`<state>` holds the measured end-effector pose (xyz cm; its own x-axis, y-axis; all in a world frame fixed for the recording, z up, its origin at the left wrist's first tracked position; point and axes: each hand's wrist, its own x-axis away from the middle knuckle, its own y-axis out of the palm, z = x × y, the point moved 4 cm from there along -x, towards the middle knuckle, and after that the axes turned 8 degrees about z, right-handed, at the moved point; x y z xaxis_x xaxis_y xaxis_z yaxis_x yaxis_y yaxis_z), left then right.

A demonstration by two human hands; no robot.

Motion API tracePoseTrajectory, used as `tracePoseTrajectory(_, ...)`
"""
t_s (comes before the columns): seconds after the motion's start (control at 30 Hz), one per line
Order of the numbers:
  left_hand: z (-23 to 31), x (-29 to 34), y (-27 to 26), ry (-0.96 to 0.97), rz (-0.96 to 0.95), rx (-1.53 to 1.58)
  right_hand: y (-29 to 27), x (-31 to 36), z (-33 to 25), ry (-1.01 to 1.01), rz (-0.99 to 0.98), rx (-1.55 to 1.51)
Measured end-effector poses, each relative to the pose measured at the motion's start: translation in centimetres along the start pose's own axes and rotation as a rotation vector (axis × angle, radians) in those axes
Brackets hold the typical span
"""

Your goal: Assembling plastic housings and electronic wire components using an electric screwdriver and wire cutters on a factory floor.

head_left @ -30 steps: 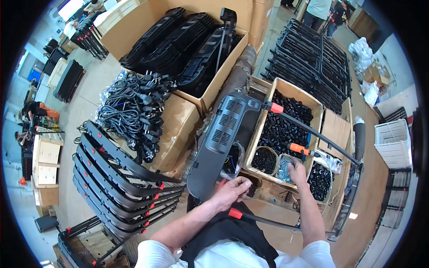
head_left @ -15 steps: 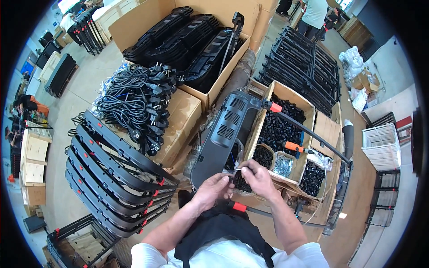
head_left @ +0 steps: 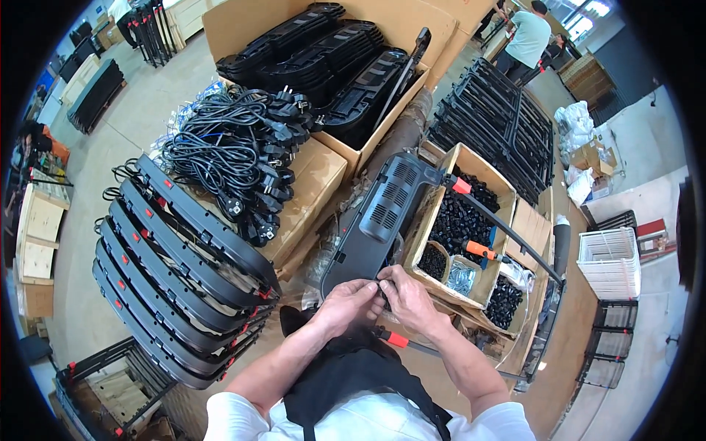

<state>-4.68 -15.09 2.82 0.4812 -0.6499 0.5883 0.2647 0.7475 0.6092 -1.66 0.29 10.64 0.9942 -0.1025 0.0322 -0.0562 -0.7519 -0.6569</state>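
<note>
On my far left I see a fanned stack of long curved black plastic panels [head_left: 176,264], smooth and matte, each with small red tabs along its edge. Just right of them, a tangle of glossy black power cords [head_left: 235,151] with moulded plugs lies heaped on a flat brown cardboard box [head_left: 312,184]. Behind that, an open carton [head_left: 382,128] holds more ribbed black mouldings, nested lengthwise.

In the middle, a dark grey plastic housing [head_left: 379,220] with slotted vent grilles slopes down toward me. My left hand [head_left: 346,305] sits at its near end, fingers curled onto the lower edge. My right hand [head_left: 408,298] presses just beside it, fingertips pinched against the same edge; the two hands touch. Whatever small part the fingers close on is hidden, so I cannot tell what they grasp beyond the housing's rim.

To the right, a compartmented cardboard tray [head_left: 434,220] holds heaps of small black plastic pieces, a pocket of shiny metal screws [head_left: 462,278], and an orange-handled screwdriver [head_left: 482,251]. A thin black metal tube frame [head_left: 515,239] with red end caps runs across it.
</note>
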Motion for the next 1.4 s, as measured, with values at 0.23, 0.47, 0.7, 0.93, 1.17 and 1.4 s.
tracePoseTrajectory(0.23, -0.1, -0.4, -1.3, 0.011, 0.076, 0.164, 1.3, -0.6, -0.9, -0.251, 0.064, 0.226)
tracePoseTrajectory(0.47, 0.9, 0.2, -2.2, 0.045, 0.171, 0.196, 2.2, -3.1, -2.6, -0.411, 0.035, 0.379)
tracePoseTrajectory(0.7, 0.9, 2.4, -5.7, 0.157, 0.274, -0.148, 5.9, -6.7, -1.1, -0.44, 0.194, 0.375)
tracePoseTrajectory(0.93, 0.5, 4.1, -6.7, 0.176, 0.222, -0.009, 7.6, -7.3, 0.1, -0.476, 0.182, 0.337)
tracePoseTrajectory(1.17, 0.9, 2.8, -6.6, 0.156, 0.187, -0.183, 7.0, -6.0, 3.9, 0.432, 0.038, -0.306)
tracePoseTrajectory(1.4, 1.8, -0.8, -2.9, 0.12, 0.045, -0.002, 3.1, -4.8, 0.8, 0.473, 0.174, -0.723)
